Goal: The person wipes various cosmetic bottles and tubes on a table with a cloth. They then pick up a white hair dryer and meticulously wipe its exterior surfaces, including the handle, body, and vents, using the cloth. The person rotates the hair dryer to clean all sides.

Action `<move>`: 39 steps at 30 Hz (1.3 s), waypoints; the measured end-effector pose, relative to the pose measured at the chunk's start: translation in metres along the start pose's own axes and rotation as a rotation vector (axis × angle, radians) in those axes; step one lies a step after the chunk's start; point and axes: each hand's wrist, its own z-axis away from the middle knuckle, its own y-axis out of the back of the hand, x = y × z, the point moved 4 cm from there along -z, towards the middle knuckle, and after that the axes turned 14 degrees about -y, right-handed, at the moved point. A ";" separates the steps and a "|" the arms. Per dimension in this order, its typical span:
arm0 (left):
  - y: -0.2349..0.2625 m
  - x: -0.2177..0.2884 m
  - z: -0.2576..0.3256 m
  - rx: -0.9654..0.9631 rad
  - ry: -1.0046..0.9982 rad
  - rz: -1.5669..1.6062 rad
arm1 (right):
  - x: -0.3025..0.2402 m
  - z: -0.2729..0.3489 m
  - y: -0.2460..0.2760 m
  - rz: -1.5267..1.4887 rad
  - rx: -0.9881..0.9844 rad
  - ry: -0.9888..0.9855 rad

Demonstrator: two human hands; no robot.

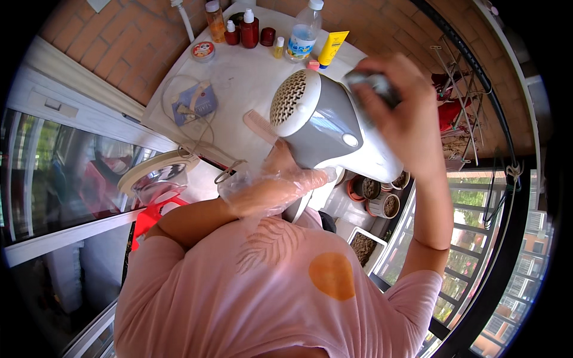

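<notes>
In blurred right grip [409, 101], clasps dark, indistinct object [388, 89]; in plastic-covered left grip [271, 179], clamps partly hidden hair dryer [331, 122].

A white table [239, 80] bore a pinkish comb [259, 125], a blue packet [196, 102], red bottles [249, 33], a clear bottle [303, 33] and a yellow tube [333, 49].

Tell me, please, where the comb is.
In the head view, the pink comb lies left of centre on the white table, between the blue packet and the hair dryer.
</notes>
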 end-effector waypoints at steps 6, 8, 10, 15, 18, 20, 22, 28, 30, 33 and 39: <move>0.007 0.002 0.002 0.080 0.013 0.063 | 0.016 0.030 0.021 -0.381 0.059 -0.141; 0.006 0.005 -0.001 0.079 0.009 0.064 | 0.007 0.041 0.017 -0.278 -0.012 0.031; 0.002 0.010 0.001 0.127 0.040 0.028 | -0.002 0.044 0.007 -0.186 -0.065 0.036; 0.003 0.007 0.001 0.093 0.051 -0.065 | 0.003 0.045 -0.005 -0.182 -0.037 0.006; 0.000 0.009 0.001 0.064 0.033 -0.076 | 0.000 0.045 -0.005 -0.212 -0.053 -0.094; 0.001 0.011 0.002 0.033 0.006 0.024 | 0.005 0.047 -0.003 -0.236 -0.067 -0.148; 0.006 0.007 0.001 0.001 0.005 0.021 | 0.007 0.049 -0.004 -0.231 -0.038 -0.101; -0.003 0.013 0.004 0.058 0.014 0.026 | 0.004 0.049 0.001 -0.319 -0.066 -0.010; -0.002 0.012 0.004 0.088 0.052 0.032 | 0.002 0.051 0.002 -0.240 -0.084 -0.016; 0.000 0.007 0.004 0.082 0.064 0.029 | 0.003 0.048 -0.006 -0.237 -0.067 -0.027; 0.000 0.009 0.003 0.013 0.131 0.026 | 0.004 0.042 -0.008 -0.276 -0.105 -0.067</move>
